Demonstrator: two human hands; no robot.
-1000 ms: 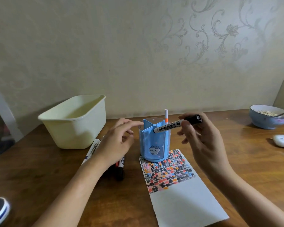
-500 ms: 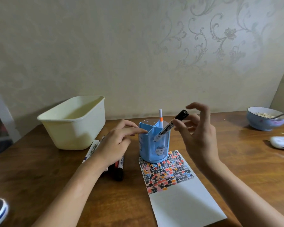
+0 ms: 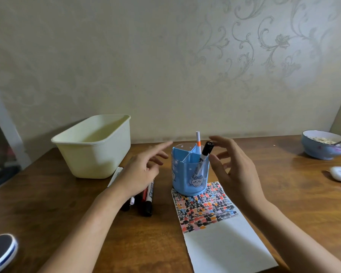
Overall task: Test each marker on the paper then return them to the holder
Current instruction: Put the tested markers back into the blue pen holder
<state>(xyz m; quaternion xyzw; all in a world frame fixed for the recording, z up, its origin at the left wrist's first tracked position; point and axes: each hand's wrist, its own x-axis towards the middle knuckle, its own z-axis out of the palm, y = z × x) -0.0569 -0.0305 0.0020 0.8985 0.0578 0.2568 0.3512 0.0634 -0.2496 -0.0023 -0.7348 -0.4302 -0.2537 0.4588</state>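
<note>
Centre of the frame: I see the blue holder [image 3: 189, 174] standing on the top edge of the paper [image 3: 220, 229], with a black-capped marker [image 3: 204, 156] leaning in its right compartment and an orange-banded marker [image 3: 198, 139] upright behind it. My right hand [image 3: 232, 168] hovers just beside the black cap, fingers spread, gripping nothing. My left hand [image 3: 144, 168] is open too, over the loose markers [image 3: 146, 201] lying left of the holder.

Holder [image 3: 189, 174] between tub [image 3: 95, 146], hands.
</note>
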